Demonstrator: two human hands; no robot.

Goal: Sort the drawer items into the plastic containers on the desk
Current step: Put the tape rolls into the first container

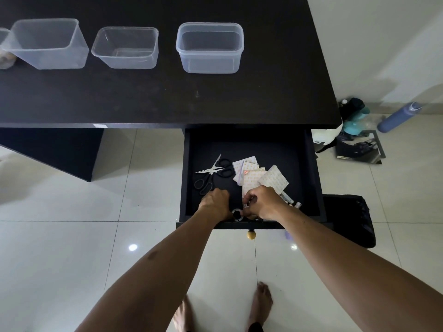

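Tubs (209,26) line the desk's (167,97) far edge; the drawer (263,144) holds scissors (211,170) and packets (251,173). The right hand (263,202) pinches a small item (245,204); the left hand (215,202) is curled, its grip hidden.

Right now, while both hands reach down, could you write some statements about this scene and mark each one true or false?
1. The drawer is pulled open. True.
2. The scissors lie in a clear container on the desk. False: they lie in the drawer, and the three containers fully in view look empty.
3. The left hand and the right hand are both inside the drawer. True.
4. The white packets sit on the desk. False: they lie in the drawer, right of the scissors.
5. A blue bottle is on the floor. True.
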